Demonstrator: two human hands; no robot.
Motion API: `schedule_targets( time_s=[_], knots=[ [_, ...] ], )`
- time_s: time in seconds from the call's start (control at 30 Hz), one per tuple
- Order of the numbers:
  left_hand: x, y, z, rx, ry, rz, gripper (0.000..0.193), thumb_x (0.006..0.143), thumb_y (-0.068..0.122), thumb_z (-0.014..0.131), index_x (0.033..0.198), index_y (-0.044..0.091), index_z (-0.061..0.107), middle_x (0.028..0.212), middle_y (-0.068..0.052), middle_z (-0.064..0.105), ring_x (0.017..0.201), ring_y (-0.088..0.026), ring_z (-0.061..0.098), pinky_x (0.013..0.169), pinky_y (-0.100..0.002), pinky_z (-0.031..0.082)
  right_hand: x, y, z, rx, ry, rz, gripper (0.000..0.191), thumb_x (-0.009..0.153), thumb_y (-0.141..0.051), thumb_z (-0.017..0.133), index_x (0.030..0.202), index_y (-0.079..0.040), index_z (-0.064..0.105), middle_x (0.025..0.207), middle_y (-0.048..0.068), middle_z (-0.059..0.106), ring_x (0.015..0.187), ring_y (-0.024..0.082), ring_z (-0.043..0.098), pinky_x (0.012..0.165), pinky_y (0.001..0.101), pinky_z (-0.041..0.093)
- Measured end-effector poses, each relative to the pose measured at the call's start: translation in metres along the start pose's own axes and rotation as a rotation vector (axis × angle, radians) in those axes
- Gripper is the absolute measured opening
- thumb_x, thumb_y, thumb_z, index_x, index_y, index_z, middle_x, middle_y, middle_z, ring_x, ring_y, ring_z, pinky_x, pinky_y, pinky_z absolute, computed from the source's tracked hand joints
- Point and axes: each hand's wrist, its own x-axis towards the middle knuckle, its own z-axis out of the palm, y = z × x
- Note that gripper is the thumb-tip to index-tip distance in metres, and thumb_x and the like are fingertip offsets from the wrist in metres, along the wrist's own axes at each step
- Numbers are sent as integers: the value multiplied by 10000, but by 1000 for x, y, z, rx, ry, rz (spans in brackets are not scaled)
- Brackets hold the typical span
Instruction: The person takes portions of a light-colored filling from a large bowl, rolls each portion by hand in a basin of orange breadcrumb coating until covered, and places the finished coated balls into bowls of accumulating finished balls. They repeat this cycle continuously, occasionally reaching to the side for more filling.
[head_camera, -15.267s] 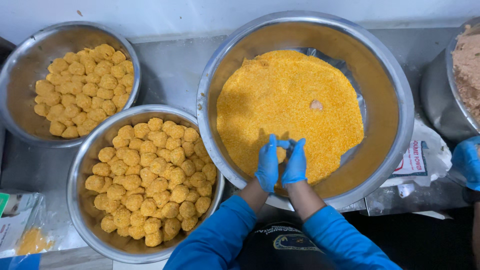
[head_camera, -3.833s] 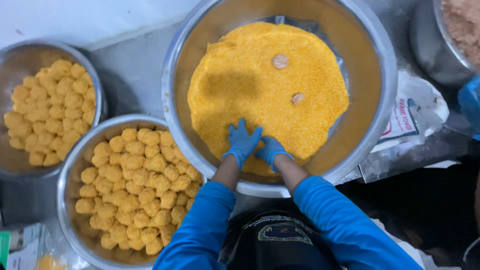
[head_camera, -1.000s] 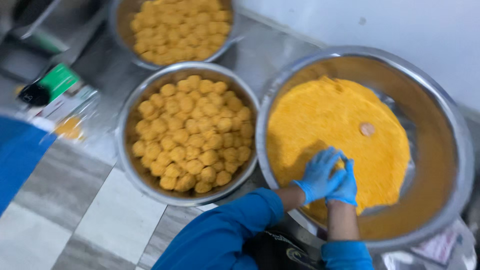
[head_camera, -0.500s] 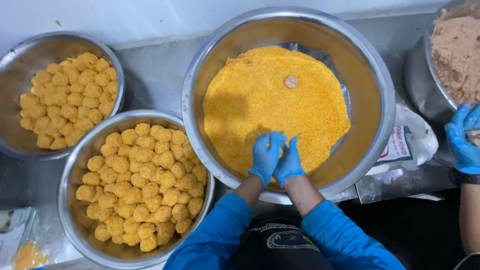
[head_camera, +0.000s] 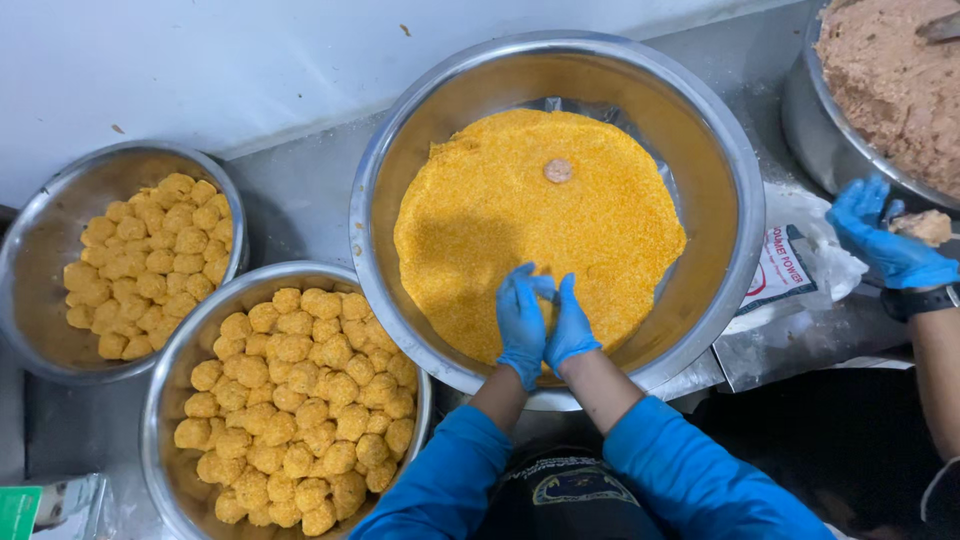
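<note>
Open crumbs (head_camera: 520, 210) ahead of both hands, only one patty (head_camera: 557, 171) far back; full bowl (head_camera: 290, 400) crowds the left, bag (head_camera: 790, 270) right.

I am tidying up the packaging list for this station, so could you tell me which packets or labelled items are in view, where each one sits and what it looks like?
White plastic bag: crumpled, lying under the right rim of the big steel bowl, white with red and dark printing.
Small carton: bottom left corner, beside the near bowl of breaded balls, green and white, partly cut off by the frame.
No signs or screens.
</note>
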Motion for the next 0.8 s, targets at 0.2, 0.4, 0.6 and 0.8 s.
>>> schedule_targets(
  time_s=[0.2, 0.4, 0.6, 0.8],
  knots=[
    [3, 1, 12, -707, -16, -739, 594, 1088, 502, 362, 1126, 11, 693, 1046, -118, 725, 1019, -249, 637, 949, -390, 512, 13, -2, -8, -970, -102, -950, 446, 1076, -466, 549, 1022, -62, 730, 1040, 105, 711, 1003, 225, 654, 919, 397, 543],
    [6, -6, 10, -59, -52, -92, 612, 1159, 473, 383, 1150, -40, 718, 1195, -171, 685, 1210, -265, 665, 1084, -371, 492, 22, -1, -6, -2, 1, -40, 446, 1040, -477, 438, 958, -155, 737, 1037, 74, 706, 993, 205, 629, 915, 371, 505],
    [14, -19, 13, -867, -17, -723, 593, 1088, 490, 373, 1227, -6, 668, 1234, -156, 680, 1057, -216, 683, 1026, -369, 494, 26, -12, -4, -1083, -185, -1044, 404, 1071, -443, 457, 979, -153, 724, 1097, 83, 695, 1054, 220, 616, 952, 381, 507],
    [22, -9, 15, -216, -24, -120, 541, 1167, 450, 437, 1045, 8, 725, 1187, -127, 714, 1071, -244, 722, 1029, -377, 551, 22, -15, 1, -30, -41, -53, 426, 1082, -444, 436, 961, -150, 718, 1107, 96, 674, 1057, 239, 610, 939, 396, 502]
  ],
)
